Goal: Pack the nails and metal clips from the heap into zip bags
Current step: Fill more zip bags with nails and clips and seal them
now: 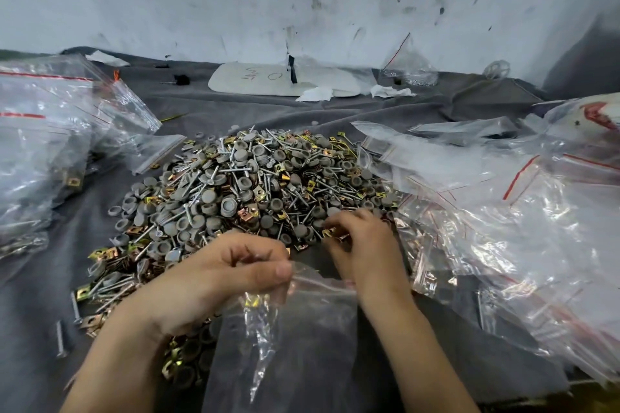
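Heap [251,178] mostly unpacked: pinching a near-empty zip bag [295,339] in left hand [231,273], plucking a metal clip [331,231] with right hand [364,241].

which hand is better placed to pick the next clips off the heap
Right. The right hand sits at the near edge of the heap, fingers curled on metal clips. The left hand pinches the mouth of the zip bag and would likely have to release it.
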### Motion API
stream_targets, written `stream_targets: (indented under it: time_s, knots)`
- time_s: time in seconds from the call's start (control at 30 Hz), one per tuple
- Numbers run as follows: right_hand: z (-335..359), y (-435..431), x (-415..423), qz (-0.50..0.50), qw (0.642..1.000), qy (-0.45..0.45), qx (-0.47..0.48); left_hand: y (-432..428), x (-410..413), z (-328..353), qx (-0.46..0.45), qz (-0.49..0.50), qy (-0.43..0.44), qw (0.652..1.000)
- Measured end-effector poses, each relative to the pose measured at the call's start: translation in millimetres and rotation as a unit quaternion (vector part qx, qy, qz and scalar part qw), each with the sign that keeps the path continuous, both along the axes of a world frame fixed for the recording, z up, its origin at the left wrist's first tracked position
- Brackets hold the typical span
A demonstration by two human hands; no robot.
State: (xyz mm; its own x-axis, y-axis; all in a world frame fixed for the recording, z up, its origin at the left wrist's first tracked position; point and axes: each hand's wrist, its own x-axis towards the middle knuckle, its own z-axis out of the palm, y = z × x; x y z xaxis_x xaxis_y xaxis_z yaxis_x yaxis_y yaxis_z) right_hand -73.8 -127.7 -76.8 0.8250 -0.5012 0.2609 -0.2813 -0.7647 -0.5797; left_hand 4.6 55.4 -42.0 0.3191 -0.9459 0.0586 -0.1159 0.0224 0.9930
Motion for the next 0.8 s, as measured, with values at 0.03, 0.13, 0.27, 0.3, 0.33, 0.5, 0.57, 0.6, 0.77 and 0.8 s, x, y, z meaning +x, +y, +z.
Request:
stream_targets:
  time_s: [0.03, 0.13, 0.27, 0.3, 0.33, 0.5, 0.57, 0.6, 0.77, 0.8]
  knots:
    - [-2.9, 3.9, 4.4, -0.001, 1.0, 0.004, -0.018, -0.7, -0.6, 0.2, 0.001, 0.006, 0.006, 1.0]
    - [-5.9, 8.1, 10.7, -0.018, 0.999, 0.006, -0.045, 1.2, -0.8, 1.8, -0.003, 0.014, 0.024, 1.0]
    - [-5.5, 4.8, 9.7, -0.025, 0.997, 0.013, -0.075, 3.1, 2.6, 0.5, -0.034, 0.077, 0.05, 0.995]
    - [-6.9, 2.8, 8.9, -0.016, 0.996, 0.008, -0.086, 2.6, 2.4, 0.7, -0.049, 0.096, 0.07, 0.992]
    - [-4.9, 2.6, 7.7, -0.007, 0.995, 0.012, -0.094, 2.1, 1.8, 1.8, -0.065, 0.109, 0.087, 0.988]
    - [11.8, 3.6, 12.2, -0.028, 0.997, -0.028, -0.07, -5.7, -7.8, 8.4, -0.124, 0.106, 0.137, 0.977]
    - [7.6, -1.1, 14.7, 0.034, 0.998, -0.006, -0.046, -10.9, -9.8, 7.6, -0.12, 0.099, 0.125, 0.98]
    - [4.7, -3.9, 13.0, 0.059, 0.998, 0.01, -0.014, -13.8, -10.2, 6.9, -0.116, 0.091, 0.116, 0.982]
    - [-2.8, -8.5, 9.6, 0.111, 0.991, -0.003, 0.076, -20.8, -9.2, -4.9, -0.057, 0.106, -0.01, 0.993]
    - [-1.8, -9.0, 12.9, 0.128, 0.99, 0.038, 0.036, -23.1, -10.4, -5.5, -0.053, 0.095, -0.039, 0.993]
